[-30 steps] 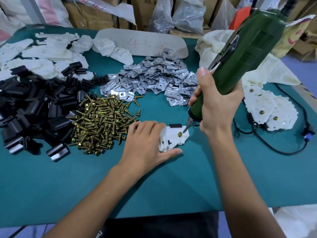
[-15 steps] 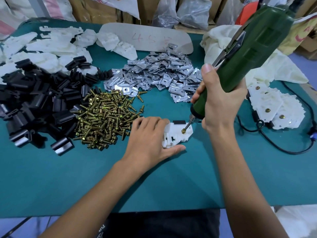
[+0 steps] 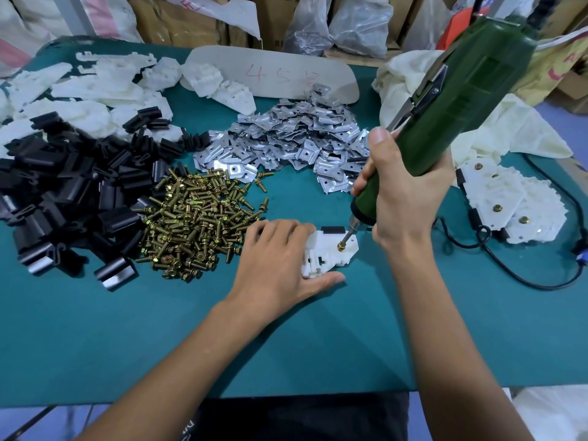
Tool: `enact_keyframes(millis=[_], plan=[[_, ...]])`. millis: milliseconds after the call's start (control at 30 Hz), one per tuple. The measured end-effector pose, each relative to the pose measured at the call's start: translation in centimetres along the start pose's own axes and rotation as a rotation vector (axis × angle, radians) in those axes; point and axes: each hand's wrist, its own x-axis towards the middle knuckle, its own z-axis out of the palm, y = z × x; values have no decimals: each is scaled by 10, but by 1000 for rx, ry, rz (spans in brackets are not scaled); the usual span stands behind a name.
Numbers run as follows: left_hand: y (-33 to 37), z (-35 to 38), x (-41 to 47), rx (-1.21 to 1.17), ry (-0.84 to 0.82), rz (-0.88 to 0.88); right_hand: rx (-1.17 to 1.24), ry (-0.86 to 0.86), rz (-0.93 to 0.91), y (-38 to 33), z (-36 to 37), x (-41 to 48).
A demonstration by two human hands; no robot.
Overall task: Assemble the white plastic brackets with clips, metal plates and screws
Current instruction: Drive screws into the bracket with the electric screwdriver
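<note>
Bare forearms (image 3: 178,361), black garment (image 3: 302,415) (small white lettering) below.

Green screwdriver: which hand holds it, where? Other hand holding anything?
Right hand grips the green screwdriver round its lower body, near the bit. Left hand holds the white bracket by its left end, thumb against its near edge.
</note>
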Motion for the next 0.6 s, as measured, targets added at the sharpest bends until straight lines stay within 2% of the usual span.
enact_keyframes(millis=[600], plan=[[0, 0, 0, 29, -22, -4, -11, 23, 17, 5, -1, -1]])
